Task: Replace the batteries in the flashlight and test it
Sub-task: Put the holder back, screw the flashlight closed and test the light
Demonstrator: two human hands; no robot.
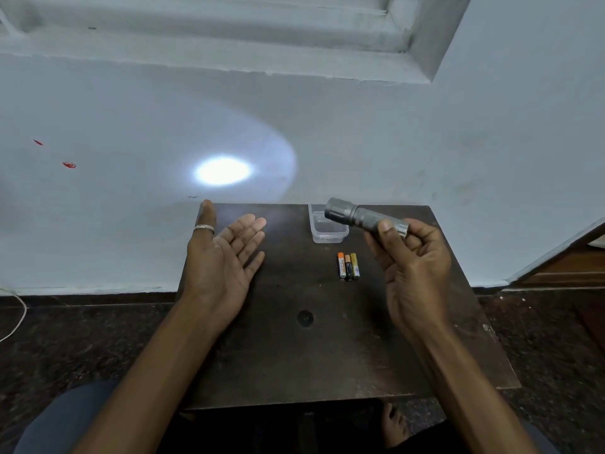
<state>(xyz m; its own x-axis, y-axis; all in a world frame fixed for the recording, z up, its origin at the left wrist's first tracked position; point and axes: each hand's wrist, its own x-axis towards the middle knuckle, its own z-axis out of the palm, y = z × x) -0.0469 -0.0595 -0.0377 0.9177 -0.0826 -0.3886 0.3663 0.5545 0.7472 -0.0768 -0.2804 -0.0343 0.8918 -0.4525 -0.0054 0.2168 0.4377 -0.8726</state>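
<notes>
My right hand grips the tail end of a grey metal flashlight, held above the back right of the dark wooden table. Its head points left toward the wall. A bright oval light spot with a wider dim halo shows on the white wall. My left hand hovers over the table's left side, palm up, fingers spread, holding nothing; a silver ring sits on the thumb. Three AAA batteries lie side by side on the table between the hands.
A small clear plastic container stands at the table's back edge, partly behind the flashlight head. The table stands against a white wall. Dark speckled floor surrounds it. A white cable lies at far left. My knees and a bare foot show below.
</notes>
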